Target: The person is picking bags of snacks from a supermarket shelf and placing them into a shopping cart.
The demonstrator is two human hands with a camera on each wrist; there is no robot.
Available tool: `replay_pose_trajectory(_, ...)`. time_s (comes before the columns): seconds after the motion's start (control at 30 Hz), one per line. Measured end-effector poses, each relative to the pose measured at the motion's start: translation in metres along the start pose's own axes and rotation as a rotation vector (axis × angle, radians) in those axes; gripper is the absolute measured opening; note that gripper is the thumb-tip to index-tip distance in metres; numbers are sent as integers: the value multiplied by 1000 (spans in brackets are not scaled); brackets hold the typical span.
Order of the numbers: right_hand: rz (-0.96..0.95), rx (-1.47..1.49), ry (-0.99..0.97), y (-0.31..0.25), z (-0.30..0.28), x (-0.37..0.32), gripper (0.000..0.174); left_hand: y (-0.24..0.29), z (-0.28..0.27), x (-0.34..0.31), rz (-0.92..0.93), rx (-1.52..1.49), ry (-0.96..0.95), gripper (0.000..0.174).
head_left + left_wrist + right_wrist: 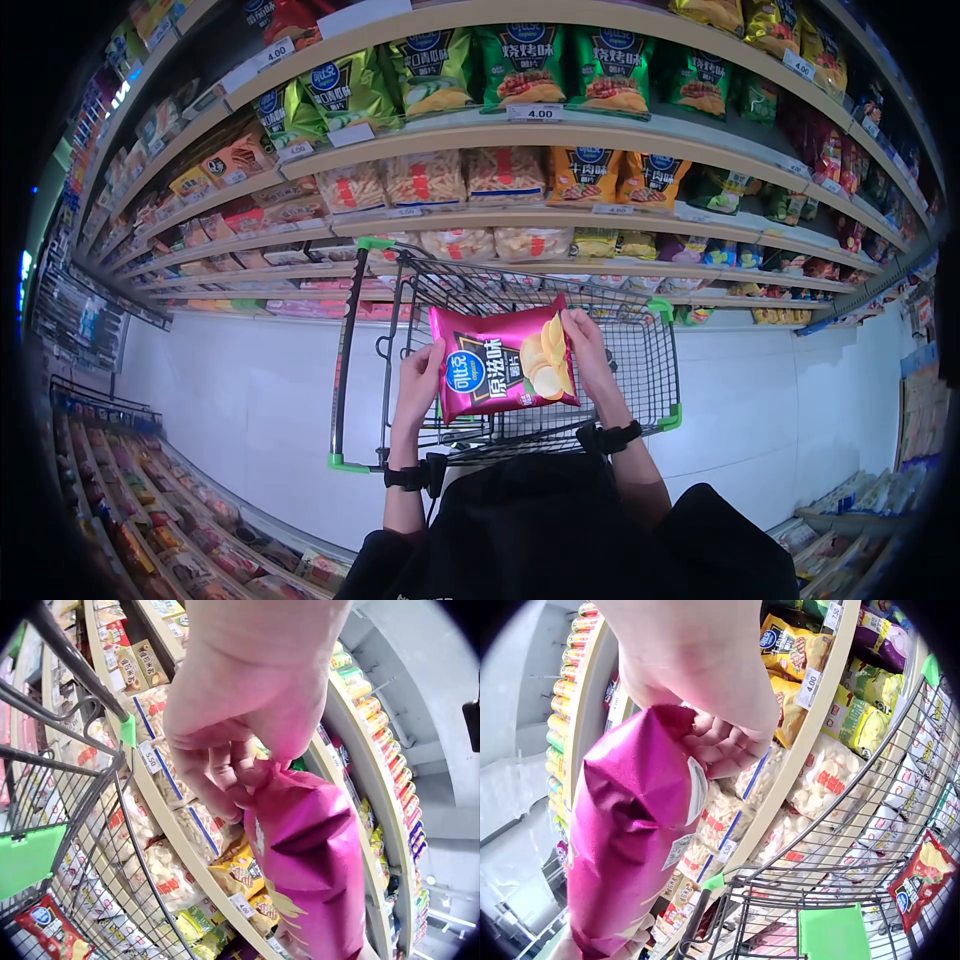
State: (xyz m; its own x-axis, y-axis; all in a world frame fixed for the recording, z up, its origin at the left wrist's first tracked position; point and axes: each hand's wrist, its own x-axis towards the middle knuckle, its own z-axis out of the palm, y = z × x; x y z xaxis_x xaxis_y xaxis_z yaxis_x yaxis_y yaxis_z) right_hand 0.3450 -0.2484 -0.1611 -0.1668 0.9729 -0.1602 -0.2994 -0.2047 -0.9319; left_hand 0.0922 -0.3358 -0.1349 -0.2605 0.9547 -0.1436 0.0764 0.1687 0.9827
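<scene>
Held up level over the shopping cart [655, 345] is a shiny magenta bag of potato chips [515, 352], its printed front facing the head camera. My left hand [418, 378] grips the bag's left end, and my right hand [590, 345] pinches the upper right end. In the left wrist view, the left hand's fingers [225, 769] curl in at the bag's crimped end. The right wrist view has the right hand's fingers [724, 742] bent behind the other end. A red chip bag [922, 881] appears within the cart's wire mesh.
Curved shelves ahead hold green chip bags [525, 65], orange chip bags [585, 175] and clear packs of pale snacks [425, 178], with price tags [535, 114] along the edges. White floor [745, 375] lies around the cart. More snack shelving [150, 500] stands at the lower left.
</scene>
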Motion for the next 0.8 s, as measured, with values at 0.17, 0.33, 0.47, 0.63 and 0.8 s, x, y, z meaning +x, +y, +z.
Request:
replay_pose_trajectory(0.17, 10, 38, -70, -4, -2, -6, 26, 6, 12, -1, 37, -67, 98, 35)
replay_pose_trajectory(0.33, 88, 61, -139, -3, -9, -9, 19, -4, 8, -1, 30, -130, 113, 32)
replay_pose_trajectory(0.47, 8, 28, -68, 2, -2, -9, 25, -7, 0, -7, 70, -122, 50, 32)
replay_pose_trajectory(0.63, -3, 27, -71, 3, 1, -9, 24, -9, 0, -12, 130, -101, 156, 30)
replay_pose_trajectory(0.8, -153, -90, 45, 11, 0, -3, 20, -7, 8, -17, 157, -200, 235, 28)
